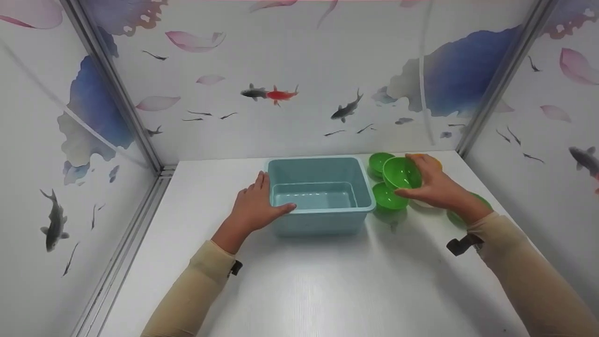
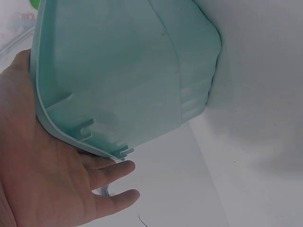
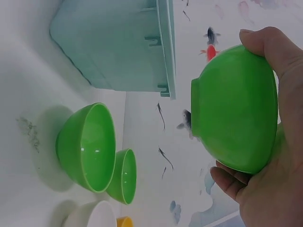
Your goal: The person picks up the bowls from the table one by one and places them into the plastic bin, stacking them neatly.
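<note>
A pale teal plastic tub (image 1: 323,168) stands in the middle of the white table. My left hand (image 1: 256,206) rests against its left front corner, thumb on the rim; in the left wrist view the tub's rim (image 2: 52,127) lies against the palm of that left hand (image 2: 42,189). To the tub's right, my right hand (image 1: 433,185) holds a green bowl (image 1: 401,172) tilted in the air, its opening facing the tub. In the right wrist view, the right hand (image 3: 274,179) curls round this green bowl (image 3: 234,111).
Two more green bowls (image 1: 389,196) (image 1: 380,161) sit on the table right of the tub, plus a white bowl (image 3: 94,216), an orange one (image 1: 433,160) and a green piece (image 1: 456,217) behind my right wrist. Patterned walls enclose three sides.
</note>
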